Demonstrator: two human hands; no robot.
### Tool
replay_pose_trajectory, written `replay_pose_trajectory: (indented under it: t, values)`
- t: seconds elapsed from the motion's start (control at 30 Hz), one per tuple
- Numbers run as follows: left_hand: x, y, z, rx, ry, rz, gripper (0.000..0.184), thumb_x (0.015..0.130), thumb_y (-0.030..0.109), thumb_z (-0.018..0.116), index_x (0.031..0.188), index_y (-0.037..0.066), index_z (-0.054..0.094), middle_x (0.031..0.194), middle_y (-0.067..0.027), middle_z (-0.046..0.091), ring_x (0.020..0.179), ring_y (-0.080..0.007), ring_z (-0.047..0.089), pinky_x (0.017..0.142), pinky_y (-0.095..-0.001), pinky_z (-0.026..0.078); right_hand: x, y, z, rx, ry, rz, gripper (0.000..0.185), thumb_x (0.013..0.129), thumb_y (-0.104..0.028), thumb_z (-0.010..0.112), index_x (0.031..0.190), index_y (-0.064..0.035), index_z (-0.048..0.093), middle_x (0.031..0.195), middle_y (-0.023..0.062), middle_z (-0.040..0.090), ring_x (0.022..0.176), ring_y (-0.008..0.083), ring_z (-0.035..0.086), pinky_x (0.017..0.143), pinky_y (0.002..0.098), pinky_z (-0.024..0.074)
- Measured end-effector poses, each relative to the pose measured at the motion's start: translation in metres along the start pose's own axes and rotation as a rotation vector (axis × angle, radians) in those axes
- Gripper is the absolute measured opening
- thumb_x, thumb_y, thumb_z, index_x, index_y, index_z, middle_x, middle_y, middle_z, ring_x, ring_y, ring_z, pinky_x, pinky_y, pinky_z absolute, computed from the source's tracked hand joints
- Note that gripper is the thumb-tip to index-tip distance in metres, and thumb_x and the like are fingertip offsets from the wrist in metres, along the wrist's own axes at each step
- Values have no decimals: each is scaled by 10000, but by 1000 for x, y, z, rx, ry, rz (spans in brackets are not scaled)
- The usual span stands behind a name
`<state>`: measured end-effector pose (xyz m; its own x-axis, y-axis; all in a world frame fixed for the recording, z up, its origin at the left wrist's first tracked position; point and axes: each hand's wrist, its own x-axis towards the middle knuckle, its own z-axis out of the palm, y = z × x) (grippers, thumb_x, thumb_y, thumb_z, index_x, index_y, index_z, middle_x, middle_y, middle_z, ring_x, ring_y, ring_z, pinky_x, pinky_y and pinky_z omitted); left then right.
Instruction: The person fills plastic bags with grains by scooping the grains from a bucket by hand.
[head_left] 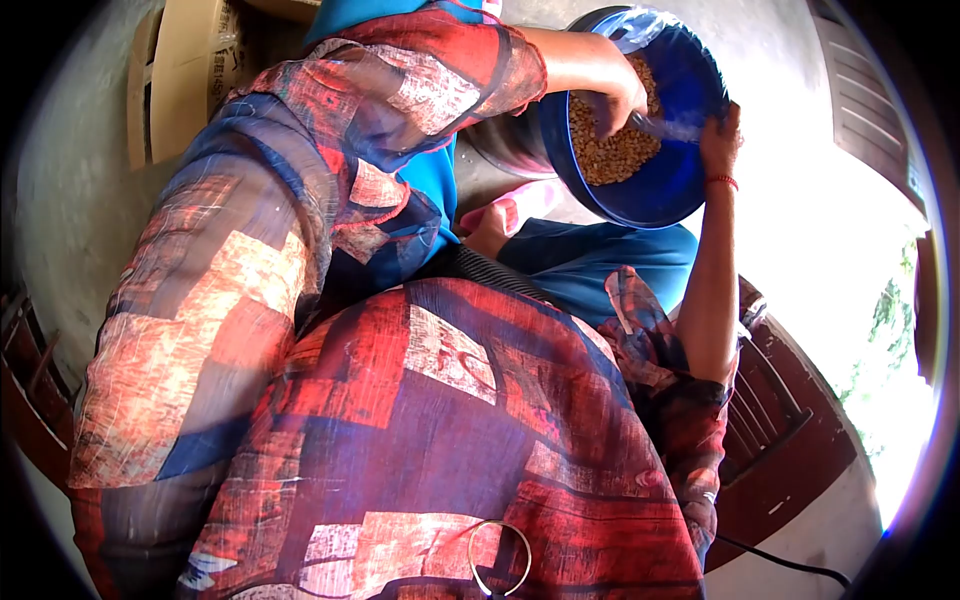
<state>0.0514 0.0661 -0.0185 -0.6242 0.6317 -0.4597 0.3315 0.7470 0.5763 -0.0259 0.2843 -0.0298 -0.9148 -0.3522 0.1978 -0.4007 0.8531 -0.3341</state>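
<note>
A deep blue tub (695,80) tilts toward me, with tan kernels (615,150) that look like corn lying inside. Into it reaches my left hand (622,95), somewhat blurred, its fingers curled down over the kernels. A strip of clear plastic (672,130) stretches from near those fingers toward the tub's right wall; whether the fingers grip it is hard to make out. On the right side, my right hand (720,145), with a red band at the wrist, is closed over the tub's rim. More clear plastic (640,28) hangs at the upper rim.
A pink slipper (525,203) is on a foot below the tub. Cardboard (195,80) stands at upper left. A dark red wooden chair (775,420) is at lower right, with a black cable (785,562) beneath. A shiny metal surface (505,145) shows behind the tub.
</note>
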Motion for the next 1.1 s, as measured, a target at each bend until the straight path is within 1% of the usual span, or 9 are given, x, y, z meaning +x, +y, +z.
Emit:
replay_pose_trajectory:
  t: [0.07,0.23,0.33,0.43,0.57,0.63,0.73,0.8,1.1]
  values:
    - [0,0,3,-240,-80,21,499,663,285,682,1107,88,567,1096,-115,574,995,-258,538,811,-403,426,0,-2,0,-3,4,1,379,755,-133,480,1129,-80,452,967,218,592,913,404,559,780,474,423]
    - [-13,6,-18,-91,50,67,376,743,339,586,999,67,624,931,-126,631,887,-267,587,755,-388,450,0,-2,1,21,15,-7,346,751,-128,476,1090,-57,469,951,234,588,900,406,560,771,466,429]
    - [4,-7,-30,-60,536,348,201,719,202,557,856,83,642,816,-105,636,791,-256,605,694,-381,465,0,-6,1,11,24,-4,346,744,-120,470,1082,-47,470,943,234,587,888,410,561,759,463,435]
    - [4,-2,-33,10,920,242,143,688,95,542,786,101,646,771,-84,637,766,-243,614,670,-380,472,1,-11,-2,19,-2,13,361,729,-111,471,1083,-41,468,948,233,584,887,406,561,761,462,434]
    - [-23,6,-43,332,783,-19,220,710,127,544,909,73,622,808,-85,628,843,-266,605,786,-375,476,1,-10,-2,39,7,-12,375,715,-105,473,1084,-39,467,954,232,579,892,399,560,776,459,431]
    - [-44,8,-46,115,754,15,184,643,144,637,791,35,640,928,-161,586,949,-302,544,803,-393,452,1,-9,-1,2,4,4,381,707,-106,486,1080,-34,466,951,227,583,893,388,564,788,451,431]
    - [-34,5,-46,257,940,44,199,669,157,636,820,27,638,880,-174,607,836,-312,595,713,-365,494,1,-8,-1,29,4,1,384,694,-113,511,1067,-30,473,933,215,594,887,375,572,790,443,436]
    - [-33,3,-50,-329,933,-29,163,677,101,601,815,25,641,807,-201,613,776,-328,609,666,-382,489,1,-9,-2,21,-2,3,391,685,-118,524,1062,-28,478,929,210,598,889,368,576,791,438,438]
    - [-29,3,-63,-78,946,39,144,639,40,569,760,24,644,749,-200,617,753,-329,614,650,-391,484,3,-6,1,23,3,11,411,654,-132,553,1047,-29,497,914,192,610,873,343,588,785,420,449]
